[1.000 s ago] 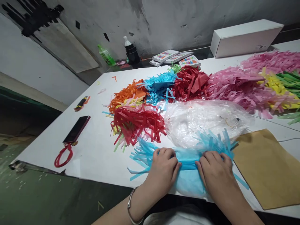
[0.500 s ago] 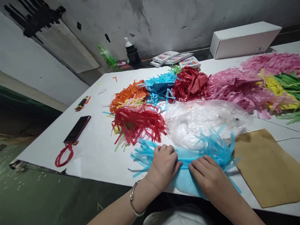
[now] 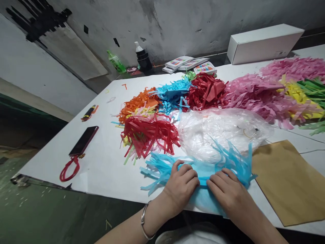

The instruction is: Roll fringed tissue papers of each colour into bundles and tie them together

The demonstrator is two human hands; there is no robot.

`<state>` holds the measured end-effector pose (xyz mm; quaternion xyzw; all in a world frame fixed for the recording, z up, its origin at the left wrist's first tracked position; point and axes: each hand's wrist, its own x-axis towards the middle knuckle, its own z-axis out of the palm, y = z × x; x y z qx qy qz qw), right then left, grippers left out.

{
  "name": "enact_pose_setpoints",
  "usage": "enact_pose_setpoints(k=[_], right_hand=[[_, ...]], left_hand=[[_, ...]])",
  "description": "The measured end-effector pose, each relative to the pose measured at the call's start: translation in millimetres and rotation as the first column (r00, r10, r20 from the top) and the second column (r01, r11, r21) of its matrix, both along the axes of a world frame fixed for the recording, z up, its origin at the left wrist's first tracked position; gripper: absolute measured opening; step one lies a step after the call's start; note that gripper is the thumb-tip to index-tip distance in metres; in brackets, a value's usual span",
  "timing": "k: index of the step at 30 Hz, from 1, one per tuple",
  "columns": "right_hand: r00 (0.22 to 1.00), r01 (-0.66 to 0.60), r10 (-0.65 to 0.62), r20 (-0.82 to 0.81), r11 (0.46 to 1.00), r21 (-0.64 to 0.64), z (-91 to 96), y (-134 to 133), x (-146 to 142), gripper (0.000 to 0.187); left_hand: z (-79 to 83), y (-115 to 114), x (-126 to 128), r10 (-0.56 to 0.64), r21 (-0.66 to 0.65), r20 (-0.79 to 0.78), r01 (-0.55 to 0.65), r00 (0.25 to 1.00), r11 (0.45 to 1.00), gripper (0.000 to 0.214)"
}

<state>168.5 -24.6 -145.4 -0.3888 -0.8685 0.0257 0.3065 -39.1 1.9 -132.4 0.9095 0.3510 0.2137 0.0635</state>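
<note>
A sheet of blue tissue paper (image 3: 207, 200) with fringed ends lies at the table's front edge, a narrow folded band across its middle. My left hand (image 3: 181, 183), a silver bangle on its wrist, presses curled fingers on the left part of that band. Just to the right, my right hand (image 3: 225, 189) grips the same band with bent fingers. A short stretch of the fold shows between the two hands. Blue fringe strips spread out beyond both hands. The fingertips are partly hidden by the paper and the knuckles.
Behind the paper lie a clear plastic bag (image 3: 218, 130) and a red fringe bundle (image 3: 152, 134). Orange, blue, dark red and pink fringe bundles (image 3: 254, 91) line the back. A brown sheet (image 3: 291, 186) is at right, a phone (image 3: 83, 140) at left, a white box (image 3: 264, 44) behind.
Both hands have shifted slightly, the left one a little to the right and downward. The fringe at both ends has moved, and the hands still grip the blue paper.
</note>
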Motion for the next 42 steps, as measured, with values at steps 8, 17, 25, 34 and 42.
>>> enact_pose_setpoints(k=[8, 17, 25, 34, 42], right_hand=[[0.988, 0.156, -0.156, 0.021, 0.988, -0.018, -4.9, -4.7, 21.0, 0.032], [0.903, 0.386, -0.372, 0.214, 0.922, -0.028, -1.3, 6.1, 8.0, 0.022], [0.999, 0.017, -0.018, 0.041, 0.999, 0.028, 4.8, 6.4, 3.0, 0.036], [0.994, 0.032, -0.034, 0.106, 0.999, 0.021, 0.2, 10.6, -12.2, 0.033], [1.000, -0.002, 0.002, -0.005, 1.000, -0.002, -3.4, 11.9, -15.5, 0.037]], left_hand=[[2.2, -7.3, -3.1, 0.080, -0.119, -0.044, -0.085, 0.996, 0.989, 0.015], [17.9, -6.9, 14.4, 0.262, -0.136, -0.328, -0.319, 0.908, 0.938, 0.007], [10.8, -4.9, 6.7, 0.095, -0.048, -0.166, -0.104, 0.982, 0.993, 0.009], [6.1, 6.2, 6.5, 0.016, -0.054, -0.064, -0.019, 0.998, 0.998, 0.011], [-4.2, 3.8, -0.5, 0.057, -0.133, 0.060, -0.048, 0.997, 0.990, 0.013]])
